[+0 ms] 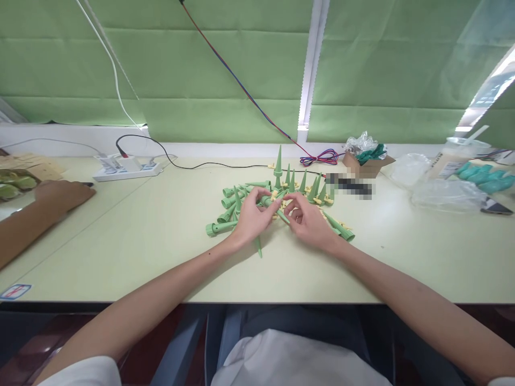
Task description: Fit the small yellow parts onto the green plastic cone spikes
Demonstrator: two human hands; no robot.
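My left hand (256, 214) is closed around a green plastic watering spike (282, 216), whose pointed end slants down to the right. A small yellow valve (274, 196) shows at the left fingertips; I cannot tell if it is fitted to this spike. Close beside the pointed end, my right hand (309, 221) has its fingers curled and pinched; what is between them is hidden. Around both hands lie several more green spikes (219, 228), some on their sides. Behind them a taller spike (278, 169) stands upright among others with yellow valves (317, 201).
At left, another person's hand (66, 198) rests near a power strip (134, 170). A black cable (209, 164) crosses the table. At the back right are a cardboard box (367, 165), coiled wires (324, 157), a drink cup (448, 158) and a plastic bag (448, 194).
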